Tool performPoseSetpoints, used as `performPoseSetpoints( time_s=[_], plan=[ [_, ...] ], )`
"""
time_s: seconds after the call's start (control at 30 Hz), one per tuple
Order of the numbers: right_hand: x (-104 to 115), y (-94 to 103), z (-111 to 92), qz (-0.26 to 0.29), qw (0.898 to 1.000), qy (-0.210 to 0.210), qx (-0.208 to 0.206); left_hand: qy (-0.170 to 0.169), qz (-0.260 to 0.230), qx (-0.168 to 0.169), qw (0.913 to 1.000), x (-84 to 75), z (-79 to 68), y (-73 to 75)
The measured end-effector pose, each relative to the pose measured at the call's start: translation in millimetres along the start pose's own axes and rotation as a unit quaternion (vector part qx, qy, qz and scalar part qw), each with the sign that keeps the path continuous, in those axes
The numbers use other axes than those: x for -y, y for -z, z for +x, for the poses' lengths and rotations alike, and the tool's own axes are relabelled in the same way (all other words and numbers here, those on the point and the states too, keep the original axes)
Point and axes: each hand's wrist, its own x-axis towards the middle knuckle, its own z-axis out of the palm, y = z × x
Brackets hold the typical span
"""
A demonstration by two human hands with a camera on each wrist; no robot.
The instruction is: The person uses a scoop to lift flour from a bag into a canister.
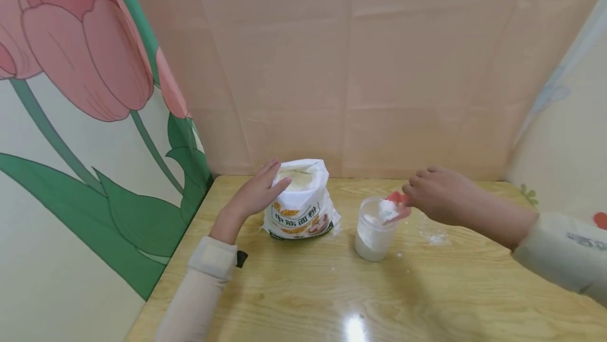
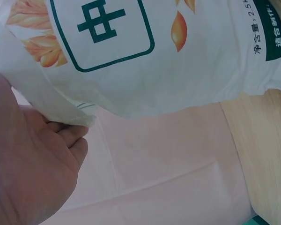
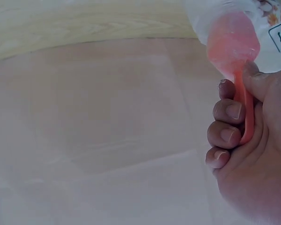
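Note:
A white flour bag stands upright with its top open, pale flour inside. At its left rim my left hand holds the bag's edge; in the left wrist view the fingers curl at the edge of the bag. My right hand grips the handle of a pink-red scoop, tilted over a clear plastic cup. A white clump of flour sits in the scoop. The cup is partly filled with flour. In the right wrist view, fingers wrap around the scoop's handle.
The wood-grain table carries a patch of spilled flour right of the cup and small specks near it. A pinkish cloth hangs behind the table. A wall with painted tulips stands along the left side.

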Motion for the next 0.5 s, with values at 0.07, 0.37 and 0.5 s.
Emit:
performPoseSetpoints(
  time_s=[0.07,0.37,0.5],
  plan=[
    [0.8,4.6,5.1,-0.013,1.000,0.011,0.014,0.002,0.002,0.003,1.0000,-0.2,0.2,-0.2],
    [1.2,17.9,18.4,-0.023,0.999,0.020,0.033,0.001,0.000,0.005,1.0000,-0.1,1.7,0.2],
    [-0.2,16.9,17.1,-0.017,0.999,0.016,0.044,0.004,-0.001,0.006,1.0000,0.8,2.0,-1.0]
  ],
)
